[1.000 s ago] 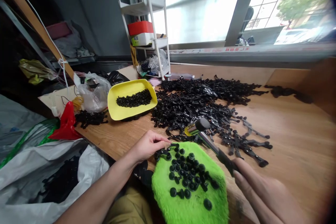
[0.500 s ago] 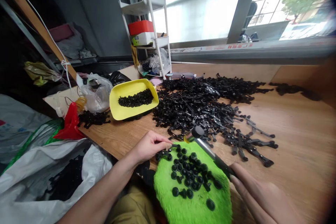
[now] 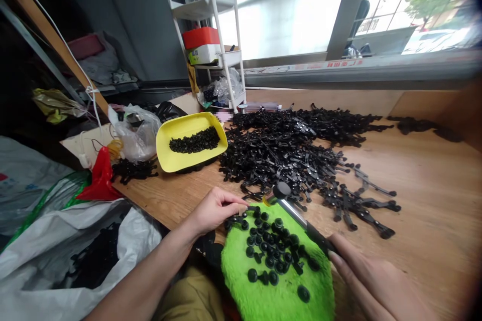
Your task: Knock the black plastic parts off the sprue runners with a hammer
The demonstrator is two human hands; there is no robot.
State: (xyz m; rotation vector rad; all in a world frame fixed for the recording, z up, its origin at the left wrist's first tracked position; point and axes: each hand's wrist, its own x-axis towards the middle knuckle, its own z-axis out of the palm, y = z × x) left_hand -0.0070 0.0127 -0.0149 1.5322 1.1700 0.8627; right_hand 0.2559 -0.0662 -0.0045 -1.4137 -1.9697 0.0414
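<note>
At the centre of the lower frame, the left hand (image 3: 215, 210) had its thumb and forefinger pinched together on the near end of a small black strip (image 3: 254, 208) at the upper left edge of a green fuzzy cloth (image 3: 280, 297); how its other fingers were curled could not be told. At lower right, the right hand (image 3: 371, 273) was wrapped around the dark handle of a hammer (image 3: 297, 213), whose head stood just right of the strip, though whether it touched anything was unclear. The likeliest mishap was a struck fingertip, since the left fingers were so near the hammer head; an off-centre blow could also have tipped or flicked the strip, the soft cloth giving little firm footing. Loose round-headed black pieces (image 3: 269, 248) crowded the middle of the cloth, below the hammer's shaft, where a bump could have scattered them. Beyond, a heap of black strips (image 3: 286, 145) hemmed in the hammer head's far side. A yellow tray (image 3: 165, 158) of small black bits sat left of the heap, and a white sack (image 3: 141, 233) gaped at lower left, beside the left forearm.
</note>
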